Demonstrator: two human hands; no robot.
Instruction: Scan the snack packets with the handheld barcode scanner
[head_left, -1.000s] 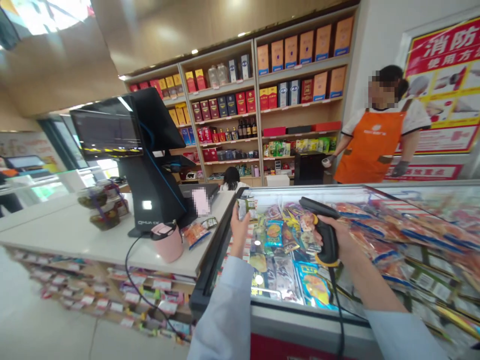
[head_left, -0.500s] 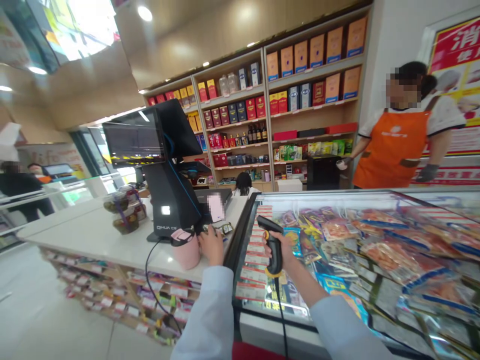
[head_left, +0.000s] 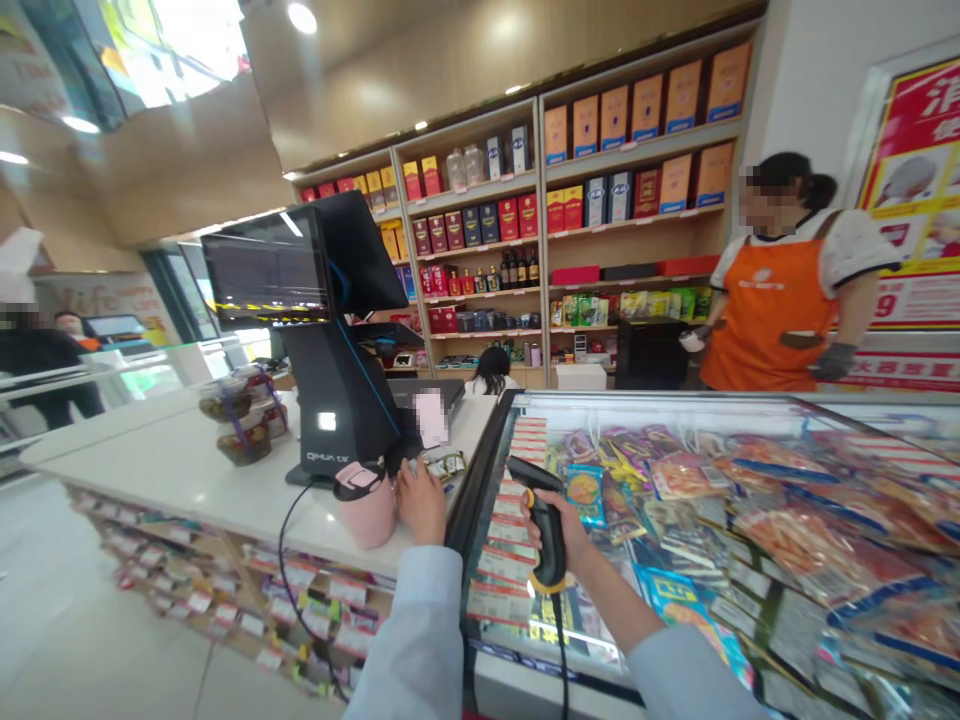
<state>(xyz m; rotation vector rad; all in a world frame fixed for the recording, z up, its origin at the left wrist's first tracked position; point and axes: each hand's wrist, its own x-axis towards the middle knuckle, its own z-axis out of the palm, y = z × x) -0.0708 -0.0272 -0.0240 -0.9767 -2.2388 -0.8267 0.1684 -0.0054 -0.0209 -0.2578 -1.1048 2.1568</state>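
Display case [head_left: 481,475] of packets [head_left: 585,495]; right fingers [head_left: 531,524] closed around scanner [head_left: 551,545], left fingers [head_left: 411,484] unclear in grip

We're looking from the wearer's head, facing forward and down; left hand [head_left: 422,503] and right hand [head_left: 576,535] are showing close at lower centre, shelves [head_left: 542,240] are sitting farther back, upper centre.

Pale blue sleeves [head_left: 429,625], bare fingers [head_left: 408,484]

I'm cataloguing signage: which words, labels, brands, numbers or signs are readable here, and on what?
"QIHUA…": checkout terminal
"life": far-left wall
"消…", "9": red-and-yellow poster
"…火器放置…": lower sign
Too small or blurred: apron, shelf boxes, price tags, packets.
Scanner: none visible.
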